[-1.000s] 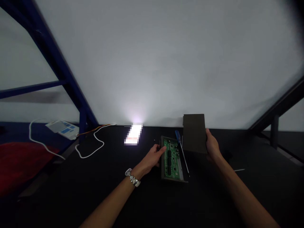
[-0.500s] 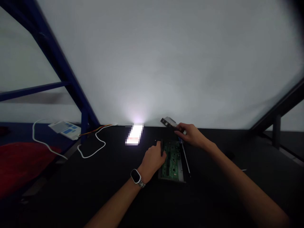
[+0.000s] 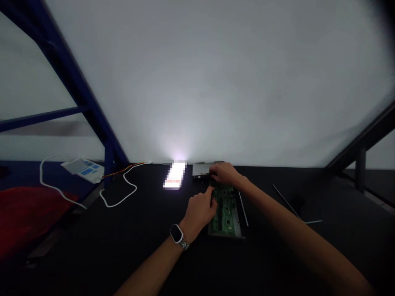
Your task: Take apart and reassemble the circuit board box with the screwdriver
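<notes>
A green circuit board [image 3: 227, 209] lies in a thin metal tray on the black table. My left hand [image 3: 200, 211] grips the board's left edge, its index finger stretched along the edge and its thumb bent over it. Just behind the board, my right hand [image 3: 226, 173] is closed on the right part of a flat, silvery metal panel [image 3: 201, 169] with a dark front edge. The panel lies low at the wall; the hand hides its right side. Along the board's right side runs a thin metal shaft [image 3: 243, 209], its upper end hidden by my right arm.
A glowing, pixelated rectangle [image 3: 175, 174] stands left of the panel. A white cable [image 3: 123, 199] loops further left, near a white and blue card [image 3: 88, 169]. To the right lies a thin bent rod [image 3: 288, 205]. Blue frame bars [image 3: 70, 78] rise at the left.
My right hand has brought the metal panel down and left, from raised and tilted to lying low behind the board. My left hand stays at the board's edge.
</notes>
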Available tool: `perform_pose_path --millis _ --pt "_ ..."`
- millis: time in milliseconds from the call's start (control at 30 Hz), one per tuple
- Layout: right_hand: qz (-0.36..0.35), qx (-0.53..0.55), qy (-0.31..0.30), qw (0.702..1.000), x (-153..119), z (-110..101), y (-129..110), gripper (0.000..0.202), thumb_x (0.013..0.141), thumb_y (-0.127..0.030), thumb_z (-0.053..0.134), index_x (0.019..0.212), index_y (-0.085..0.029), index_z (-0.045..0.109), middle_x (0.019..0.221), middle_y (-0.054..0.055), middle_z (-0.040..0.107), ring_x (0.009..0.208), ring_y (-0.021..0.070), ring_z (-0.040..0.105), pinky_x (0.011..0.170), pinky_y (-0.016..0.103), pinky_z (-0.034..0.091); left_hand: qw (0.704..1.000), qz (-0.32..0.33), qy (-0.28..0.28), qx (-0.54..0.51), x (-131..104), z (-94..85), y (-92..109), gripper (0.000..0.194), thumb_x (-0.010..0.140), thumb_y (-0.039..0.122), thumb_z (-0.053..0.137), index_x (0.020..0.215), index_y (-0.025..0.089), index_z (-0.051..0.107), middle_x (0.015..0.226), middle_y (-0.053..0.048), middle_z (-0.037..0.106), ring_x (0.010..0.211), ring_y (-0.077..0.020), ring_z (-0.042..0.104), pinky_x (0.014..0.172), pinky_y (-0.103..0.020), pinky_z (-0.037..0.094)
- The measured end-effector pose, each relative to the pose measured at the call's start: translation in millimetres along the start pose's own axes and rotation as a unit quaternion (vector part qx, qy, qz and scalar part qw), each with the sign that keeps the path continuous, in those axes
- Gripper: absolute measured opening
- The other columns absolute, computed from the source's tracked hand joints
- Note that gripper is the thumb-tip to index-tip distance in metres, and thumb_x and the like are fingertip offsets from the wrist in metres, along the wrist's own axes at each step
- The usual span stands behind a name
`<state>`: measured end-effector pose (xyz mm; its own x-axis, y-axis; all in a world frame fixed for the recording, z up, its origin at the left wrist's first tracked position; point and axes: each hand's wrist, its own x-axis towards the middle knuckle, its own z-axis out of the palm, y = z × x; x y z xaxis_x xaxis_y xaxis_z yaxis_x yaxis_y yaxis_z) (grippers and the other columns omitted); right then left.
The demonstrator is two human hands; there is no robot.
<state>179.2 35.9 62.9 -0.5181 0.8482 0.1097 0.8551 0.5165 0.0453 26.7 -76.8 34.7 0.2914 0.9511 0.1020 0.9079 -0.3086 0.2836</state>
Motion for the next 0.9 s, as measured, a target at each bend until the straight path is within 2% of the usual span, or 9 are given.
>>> perform_pose_path --millis 167,500,567,633,700,733,767,833,900 --pt "0.021 0.018 0.001 1.000 -2 11 11 0.019 0.084 -0.031 0.060 0.099 -0.026 0.071 0.097 0.006 0.075 0.086 0.0238 0.067 0.066 0.029 0.039 1.000 0.003 0.006 -0.005 1 1.6 -1 0.035 0.091 0.030 0.043 0.125 0.024 0.048 0.084 -0.008 0.070 0.077 -0.0282 0.069 0.067 -0.036 0.046" --pt "0.062 0.061 0.025 0.996 -18 15 25 0.027 0.085 -0.030 0.060 0.110 -0.027 0.068 0.097 0.004 0.074 0.090 0.0236 0.067 0.070 0.030 0.043 1.000 -0.016 0.018 0.003 0 2.6 3 0.033 0.090 0.028 0.045 0.121 0.023 0.051 0.080 -0.008 0.070 0.074 -0.0273 0.068 0.066 -0.034 0.045" --pt "0.066 0.078 0.050 0.993 -26 15 26 0.034 0.086 -0.031 0.058 0.120 -0.026 0.063 0.108 0.005 0.072 0.097 0.0232 0.065 0.074 0.030 0.044 1.000 -0.014 0.020 0.006 0 1.3 3 0.032 0.090 0.031 0.046 0.121 0.023 0.052 0.080 -0.008 0.070 0.073 -0.0270 0.068 0.066 -0.034 0.045" --pt "0.069 0.110 0.108 0.986 -39 13 26 0.036 0.088 -0.030 0.055 0.123 -0.025 0.060 0.118 0.007 0.067 0.101 0.0219 0.063 0.079 0.030 0.044 0.999 -0.010 0.029 0.013 1 -1.7 2 0.033 0.092 0.037 0.045 0.120 0.023 0.053 0.079 -0.008 0.070 0.072 -0.0272 0.068 0.065 -0.033 0.044" --pt "0.110 0.121 0.156 0.974 -55 10 26 0.024 0.090 -0.029 0.052 0.109 -0.021 0.064 0.105 0.007 0.069 0.096 0.0206 0.063 0.080 0.029 0.043 0.999 -0.005 0.046 0.015 3 -6.5 2 0.034 0.093 0.042 0.043 0.120 0.024 0.054 0.077 -0.007 0.070 0.071 -0.0265 0.068 0.064 -0.033 0.043" --pt "0.144 0.118 0.158 0.970 -64 9 25 0.020 0.090 -0.030 0.050 0.100 -0.020 0.065 0.097 0.007 0.069 0.091 0.0202 0.063 0.077 0.029 0.042 0.998 -0.001 0.055 0.014 4 -9.3 2 0.034 0.094 0.043 0.042 0.120 0.024 0.054 0.075 -0.006 0.069 0.070 -0.0256 0.068 0.064 -0.032 0.043" --pt "0.190 0.116 0.143 0.964 -74 8 25 0.019 0.090 -0.031 0.049 0.092 -0.020 0.065 0.087 0.006 0.069 0.083 0.0199 0.064 0.070 0.029 0.041 0.998 0.003 0.063 0.011 7 -12.3 2 0.034 0.095 0.043 0.041 0.119 0.024 0.055 0.074 -0.006 0.069 0.069 -0.0246 0.067 0.064 -0.032 0.043" --pt "0.272 0.116 0.076 0.952 -91 7 23 0.024 0.089 -0.040 0.050 0.082 -0.021 0.063 0.075 0.005 0.067 0.070 0.0206 0.063 0.059 0.029 0.037 0.997 0.017 0.079 0.004 13 -17.7 2 0.031 0.096 0.041 0.039 0.114 0.024 0.058 0.072 -0.004 0.069 0.068 -0.0230 0.067 0.063 -0.030 0.042" --pt "0.306 0.115 0.035 0.944 -103 8 20 0.028 0.086 -0.045 0.052 0.075 -0.022 0.063 0.073 0.005 0.067 0.069 0.0223 0.063 0.057 0.029 0.035 0.995 0.040 0.095 0.002 22 -21.3 4 0.030 0.096 0.040 0.038 0.108 0.023 0.060 0.073 -0.004 0.069 0.067 -0.0226 0.066 0.061 -0.030 0.041"
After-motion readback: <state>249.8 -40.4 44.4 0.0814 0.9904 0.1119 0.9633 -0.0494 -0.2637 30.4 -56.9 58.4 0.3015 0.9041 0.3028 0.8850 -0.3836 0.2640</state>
